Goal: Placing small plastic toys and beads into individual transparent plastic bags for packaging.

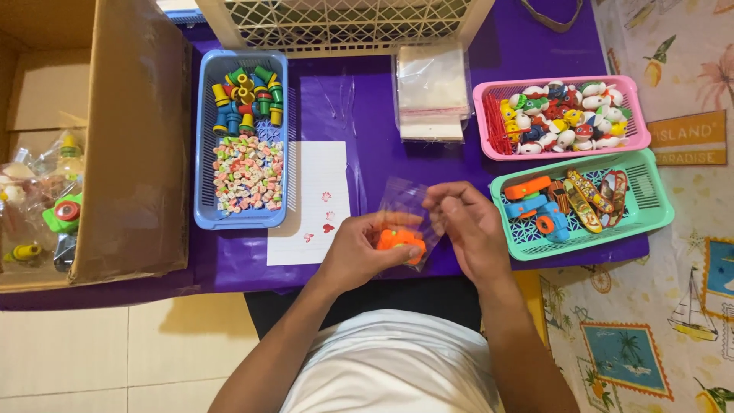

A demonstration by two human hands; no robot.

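Observation:
My left hand [359, 248] grips a small orange toy [401, 243] that sits inside a clear plastic bag [409, 200]. My right hand [468, 226] pinches the bag's upper edge just to the right of the toy. Both hands hover over the purple table cover [367, 115], close to its front edge.
A blue basket [205, 138] with small coloured toys and beads stands at left. Next to it lies a white sheet [317, 200] with stickers. A pink basket [638, 115] of round toys and a green basket [650, 205] of mini skateboards stand at right. Spare clear bags [432, 92] lie behind. A cardboard box [138, 145] stands far left.

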